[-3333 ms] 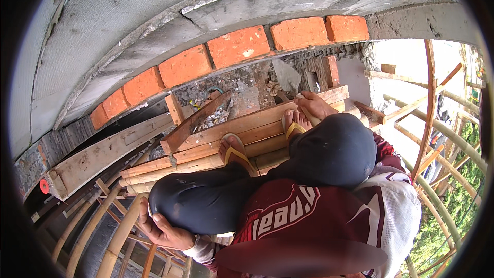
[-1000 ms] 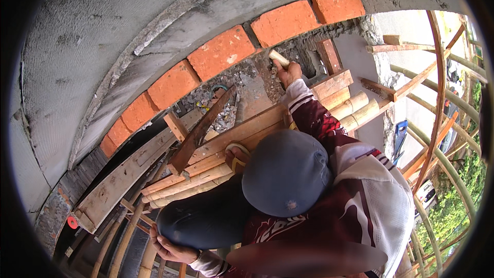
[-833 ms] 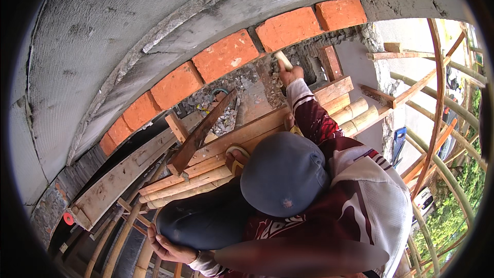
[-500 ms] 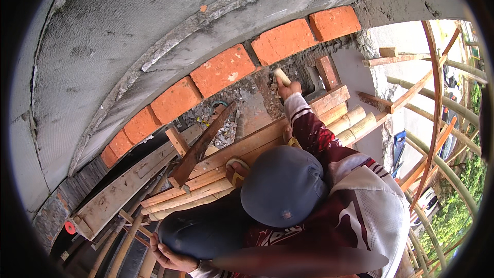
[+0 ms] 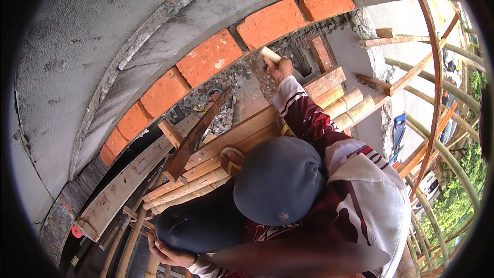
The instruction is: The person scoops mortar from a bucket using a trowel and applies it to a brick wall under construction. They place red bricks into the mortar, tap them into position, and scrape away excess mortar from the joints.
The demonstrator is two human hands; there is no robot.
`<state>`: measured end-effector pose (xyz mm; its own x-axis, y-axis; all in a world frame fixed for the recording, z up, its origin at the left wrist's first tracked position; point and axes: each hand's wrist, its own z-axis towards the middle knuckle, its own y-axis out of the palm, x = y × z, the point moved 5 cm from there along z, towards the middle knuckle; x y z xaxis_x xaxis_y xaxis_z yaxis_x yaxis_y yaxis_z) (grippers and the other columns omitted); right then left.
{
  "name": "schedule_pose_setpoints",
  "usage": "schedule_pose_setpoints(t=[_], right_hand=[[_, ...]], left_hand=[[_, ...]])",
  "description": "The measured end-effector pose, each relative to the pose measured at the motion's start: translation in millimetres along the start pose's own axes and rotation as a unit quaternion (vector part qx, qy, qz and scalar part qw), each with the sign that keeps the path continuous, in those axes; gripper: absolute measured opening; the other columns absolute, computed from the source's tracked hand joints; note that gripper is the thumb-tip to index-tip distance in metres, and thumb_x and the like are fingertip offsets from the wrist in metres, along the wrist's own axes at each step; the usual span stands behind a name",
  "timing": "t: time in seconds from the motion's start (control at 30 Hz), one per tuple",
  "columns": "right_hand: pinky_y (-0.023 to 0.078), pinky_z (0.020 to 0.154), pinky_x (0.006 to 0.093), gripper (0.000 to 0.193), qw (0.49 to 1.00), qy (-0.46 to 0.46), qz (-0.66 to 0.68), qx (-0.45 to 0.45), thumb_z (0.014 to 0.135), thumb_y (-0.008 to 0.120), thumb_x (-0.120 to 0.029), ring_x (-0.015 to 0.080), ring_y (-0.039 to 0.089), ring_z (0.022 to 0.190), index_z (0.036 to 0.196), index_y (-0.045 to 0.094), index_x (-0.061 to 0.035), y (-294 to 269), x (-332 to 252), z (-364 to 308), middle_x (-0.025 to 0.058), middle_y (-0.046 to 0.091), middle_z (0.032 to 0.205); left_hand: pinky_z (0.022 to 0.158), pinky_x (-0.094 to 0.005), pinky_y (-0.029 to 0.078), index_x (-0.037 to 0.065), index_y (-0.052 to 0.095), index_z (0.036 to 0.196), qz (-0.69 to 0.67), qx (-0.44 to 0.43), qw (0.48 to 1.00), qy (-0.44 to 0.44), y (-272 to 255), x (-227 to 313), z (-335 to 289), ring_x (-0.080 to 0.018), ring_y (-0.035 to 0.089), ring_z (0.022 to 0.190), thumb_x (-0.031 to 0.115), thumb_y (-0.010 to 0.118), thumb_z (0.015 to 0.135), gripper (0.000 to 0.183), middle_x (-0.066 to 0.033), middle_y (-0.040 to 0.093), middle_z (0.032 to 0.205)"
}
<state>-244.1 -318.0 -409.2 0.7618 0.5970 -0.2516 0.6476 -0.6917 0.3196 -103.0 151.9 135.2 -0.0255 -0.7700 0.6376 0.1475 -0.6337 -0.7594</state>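
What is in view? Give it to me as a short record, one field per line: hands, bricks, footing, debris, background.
Right hand: closed around a short pale rod; far end near the bricks, contact unclear
Left hand: at the left knee; grip unclear
Bricks: orange, in a row along the grey wall
Footing: slippers with yellow straps, on planks beside bamboo poles
Debris: loose rubble between bricks and planks
Background: greenery at right, behind poles

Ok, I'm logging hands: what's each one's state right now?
Left hand: at the left knee; open or closed, cannot tell.
Right hand: closed around a pale rod.
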Motion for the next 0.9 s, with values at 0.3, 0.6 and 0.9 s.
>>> schedule_pose_setpoints(t=[0.3, 0.6, 0.9], right_hand=[[0.063, 0.090, 0.0577, 0.049, 0.985, 0.139, 0.096, -0.035, 0.104, 0.038, -0.009, 0.0617, 0.052, 0.121, 0.147, 0.029, 0.0131, -4.6, 20.4, 17.6, 0.0323, 0.040, 0.148], [0.067, 0.082, 0.0437, 0.047, 0.995, 0.039, -0.058, 0.067, 0.104, 0.052, -0.007, 0.0431, 0.060, 0.119, 0.141, 0.038, 0.0184, -42.6, 21.1, 35.7, 0.0289, 0.050, 0.140], [0.060, 0.100, 0.0459, 0.046, 0.991, 0.123, 0.039, 0.042, 0.109, 0.038, -0.013, 0.0455, 0.054, 0.129, 0.144, 0.037, 0.0159, -12.6, 30.5, 9.5, 0.0298, 0.049, 0.143]], left_hand=[[0.111, -0.0420, 0.042, -0.009, 0.058, 0.132, -0.064, 0.035, 0.997, -0.021, -4.2, -6.2, -5.4, -0.0284, 0.060, 0.123, 0.023, 0.052, 0.107, 0.041, -0.0218, 0.064, 0.130], [0.112, -0.0436, 0.042, -0.009, 0.058, 0.132, -0.078, 0.046, 0.995, -0.032, -8.5, -4.5, -15.4, -0.0299, 0.058, 0.127, 0.029, 0.055, 0.104, 0.047, -0.0237, 0.062, 0.134], [0.114, -0.0429, 0.040, -0.009, 0.055, 0.135, -0.081, 0.030, 0.996, -0.033, -15.0, -9.5, -17.9, -0.0292, 0.057, 0.129, 0.023, 0.050, 0.107, 0.043, -0.0241, 0.062, 0.136]])
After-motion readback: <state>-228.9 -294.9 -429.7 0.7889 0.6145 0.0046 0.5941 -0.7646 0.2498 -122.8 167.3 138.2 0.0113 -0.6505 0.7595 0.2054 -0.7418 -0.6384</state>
